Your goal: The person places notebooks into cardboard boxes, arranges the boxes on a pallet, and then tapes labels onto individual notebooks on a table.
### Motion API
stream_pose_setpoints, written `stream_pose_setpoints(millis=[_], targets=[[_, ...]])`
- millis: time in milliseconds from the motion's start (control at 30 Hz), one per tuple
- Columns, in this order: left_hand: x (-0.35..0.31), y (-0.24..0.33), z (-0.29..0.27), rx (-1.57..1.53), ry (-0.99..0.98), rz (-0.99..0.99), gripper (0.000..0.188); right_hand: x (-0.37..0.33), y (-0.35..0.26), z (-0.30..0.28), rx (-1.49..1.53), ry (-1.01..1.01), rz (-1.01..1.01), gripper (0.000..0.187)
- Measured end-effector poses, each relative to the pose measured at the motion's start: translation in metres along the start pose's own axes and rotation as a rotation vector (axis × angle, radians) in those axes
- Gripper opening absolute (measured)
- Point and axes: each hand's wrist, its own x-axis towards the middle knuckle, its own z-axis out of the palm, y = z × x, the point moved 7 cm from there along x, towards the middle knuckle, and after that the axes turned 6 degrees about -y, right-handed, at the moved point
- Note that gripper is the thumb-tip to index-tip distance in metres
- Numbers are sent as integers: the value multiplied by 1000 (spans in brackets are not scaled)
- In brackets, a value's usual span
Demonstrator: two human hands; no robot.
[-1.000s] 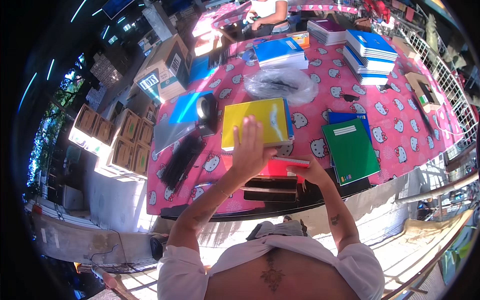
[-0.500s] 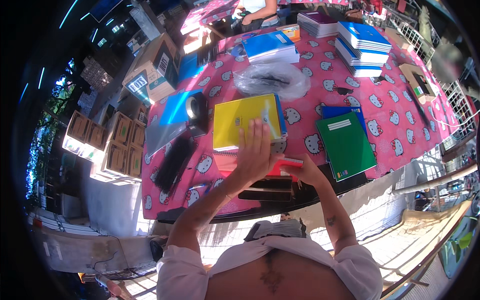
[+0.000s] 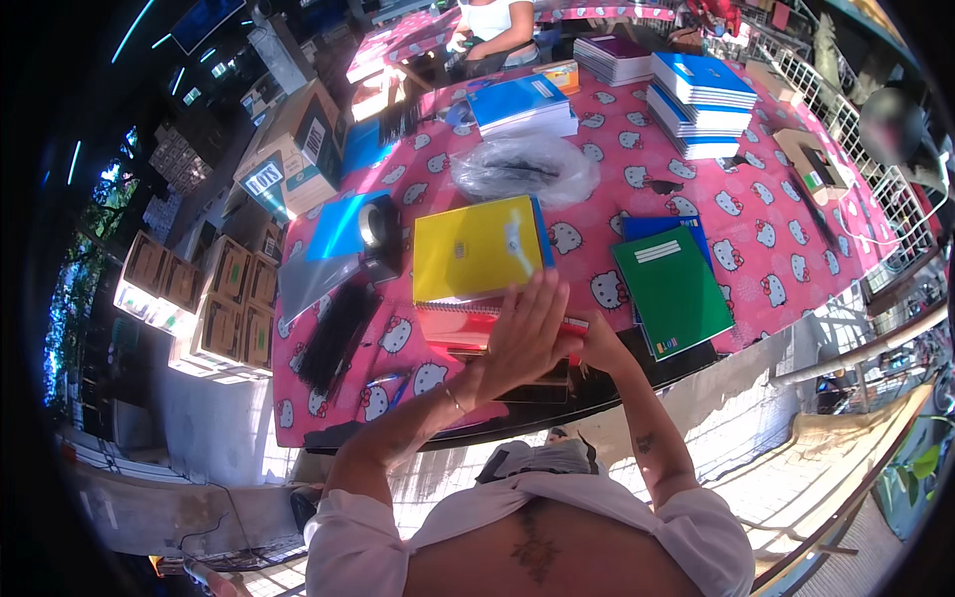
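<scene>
A red spiral notebook [image 3: 453, 323] lies at the near edge of the table, partly hidden under my hands. My left hand [image 3: 527, 333] is spread flat over its right part, fingers pointing away from me. At the notebook's right end, my right hand [image 3: 597, 343] grips it with the thumb and fingers closed. Just beyond, a yellow spiral notebook [image 3: 477, 249] rests on a pile with a blue edge showing at its right. A green notebook [image 3: 674, 294] overlaps a blue notebook [image 3: 693, 236] to the right of my hands.
Blue notebook stacks [image 3: 701, 75] stand at the back, with a clear plastic bag [image 3: 527, 169] nearer. A tape roll [image 3: 376, 224] and a bundle of black strips [image 3: 338, 338] lie to the left. Cartons [image 3: 303, 144] flank the table. Another person [image 3: 497, 30] is at the far side.
My left hand has slid off the yellow notebook, toward me and right, onto the red one. My right hand still grips the red notebook. The whole view has shifted slightly.
</scene>
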Motion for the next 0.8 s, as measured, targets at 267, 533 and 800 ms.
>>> stream_pose_setpoints(millis=[267,533,800], targets=[[-53,39,0,-273,-46,-21,83,0,-14,10,205,23,71,38],[-205,-90,-12,-481,305,-644,56,-91,0,34,-136,167,226,39],[-326,-147,50,-133,-191,-688,56,-127,-88,148,-571,142,-51,45]])
